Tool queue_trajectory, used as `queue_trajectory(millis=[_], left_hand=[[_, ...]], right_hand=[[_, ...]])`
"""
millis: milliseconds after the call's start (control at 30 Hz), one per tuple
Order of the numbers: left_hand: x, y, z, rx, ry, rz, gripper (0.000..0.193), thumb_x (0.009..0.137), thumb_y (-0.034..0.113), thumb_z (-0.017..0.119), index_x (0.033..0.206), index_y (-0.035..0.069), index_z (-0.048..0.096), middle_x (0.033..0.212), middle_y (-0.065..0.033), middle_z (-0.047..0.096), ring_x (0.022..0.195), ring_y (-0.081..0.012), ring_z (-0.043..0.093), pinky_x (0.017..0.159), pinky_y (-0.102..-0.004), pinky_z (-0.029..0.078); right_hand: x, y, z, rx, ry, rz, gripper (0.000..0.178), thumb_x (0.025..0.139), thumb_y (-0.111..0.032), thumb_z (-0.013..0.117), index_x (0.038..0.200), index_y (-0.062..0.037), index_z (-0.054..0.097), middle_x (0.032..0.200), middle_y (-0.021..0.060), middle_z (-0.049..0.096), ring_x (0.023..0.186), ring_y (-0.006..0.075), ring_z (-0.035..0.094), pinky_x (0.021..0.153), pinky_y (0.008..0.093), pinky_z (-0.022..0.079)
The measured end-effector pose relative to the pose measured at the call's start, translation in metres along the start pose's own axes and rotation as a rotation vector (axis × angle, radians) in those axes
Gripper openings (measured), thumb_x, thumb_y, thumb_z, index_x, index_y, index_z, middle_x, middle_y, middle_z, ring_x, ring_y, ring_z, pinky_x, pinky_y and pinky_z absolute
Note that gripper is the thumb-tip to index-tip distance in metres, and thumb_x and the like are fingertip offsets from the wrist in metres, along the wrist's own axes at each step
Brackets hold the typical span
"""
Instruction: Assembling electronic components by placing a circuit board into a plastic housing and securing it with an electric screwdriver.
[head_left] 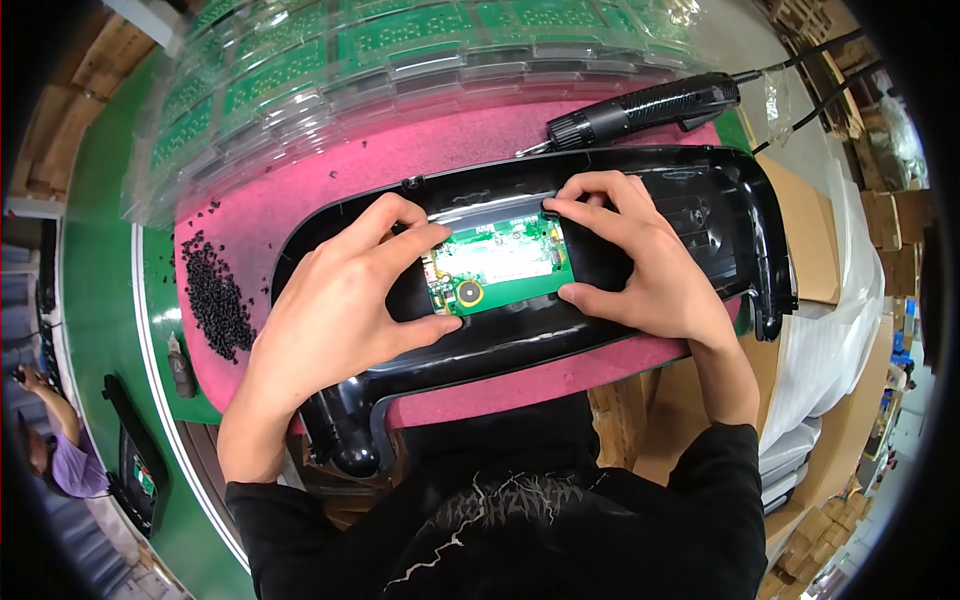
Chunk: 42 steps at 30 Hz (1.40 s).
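Between my two hands is a green circuit board point(530, 291) with a round black buzzer-like part near its lower left corner. It lies over the middle of a long, curved black plastic housing point(480, 345). My left hand point(345, 290) grips the board's left edge, thumb at the lower corner and fingers at the upper one. At the other end, my right hand point(640, 255) pinches the right edge with the thumb below and the index finger above. Whether the board is seated in the housing or just above it, I cannot tell. Glare hides part of its surface.
A black electric screwdriver point(645, 110) lies behind the housing on the pink mat point(400, 135). Small black screws point(213, 300) are heaped at left. Clear trays point(330, 85) of green boards are stacked at the back. A person point(75, 455) sits at far left near another black housing point(135, 465).
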<state>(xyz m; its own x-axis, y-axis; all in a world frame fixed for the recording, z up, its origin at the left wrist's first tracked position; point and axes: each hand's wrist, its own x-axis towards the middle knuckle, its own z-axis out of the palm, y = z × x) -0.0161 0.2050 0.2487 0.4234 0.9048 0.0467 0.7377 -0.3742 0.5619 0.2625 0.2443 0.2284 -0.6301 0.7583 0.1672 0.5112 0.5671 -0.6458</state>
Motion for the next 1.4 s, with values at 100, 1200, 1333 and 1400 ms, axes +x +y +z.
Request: queue_trajectory(millis=[100,1200,1333,1400], left_hand=[[-0.001,0.0,-0.002,0.0,-0.001,-0.006,0.059,0.062,0.014,0.085,0.115,0.002,0.064,0.109,-0.0088,0.055,0.083,-0.0245,0.06,0.074,-0.0359,0.05],[-0.042,-0.071,-0.047,0.483,0.258,-0.289,0.006,0.066,0.003,0.065,0.07,0.003,0.069,0.072,-0.0201,0.067,0.071,-0.0354,0.069,0.065,-0.0423,0.054],[-0.044,-0.069,-0.045,0.604,0.282,-0.255,0.011,0.065,-0.001,0.062,0.071,0.004,0.071,0.074,-0.0212,0.066,0.073,-0.0395,0.067,0.068,-0.0477,0.055],[-0.043,-0.07,-0.043,0.632,0.261,-0.24,0.012,0.065,-0.001,0.061,0.071,0.004,0.071,0.073,-0.0213,0.066,0.073,-0.0394,0.067,0.067,-0.0474,0.055]], right_hand=[[0.004,-0.001,0.001,-0.002,0.003,-0.024,0.06,0.069,-0.01,0.079,0.125,-0.0002,0.059,0.126,0.0109,0.05,0.108,0.0286,0.049,0.098,0.0368,0.043],[0.059,0.014,-0.056,0.276,0.973,-0.028,0.069,0.092,-0.007,0.067,0.144,-0.0053,0.022,0.136,0.0165,0.045,0.117,0.0238,0.056,0.094,0.035,0.05],[0.08,-0.017,-0.025,0.506,0.621,-0.009,0.033,0.103,-0.018,0.05,0.129,0.0007,0.044,0.124,0.0136,0.058,0.115,0.0244,0.058,0.096,0.0361,0.047],[0.085,-0.021,-0.012,0.787,0.601,-0.002,0.038,0.103,-0.018,0.049,0.135,-0.0004,0.04,0.123,0.0119,0.055,0.112,0.0267,0.059,0.096,0.0401,0.048]])
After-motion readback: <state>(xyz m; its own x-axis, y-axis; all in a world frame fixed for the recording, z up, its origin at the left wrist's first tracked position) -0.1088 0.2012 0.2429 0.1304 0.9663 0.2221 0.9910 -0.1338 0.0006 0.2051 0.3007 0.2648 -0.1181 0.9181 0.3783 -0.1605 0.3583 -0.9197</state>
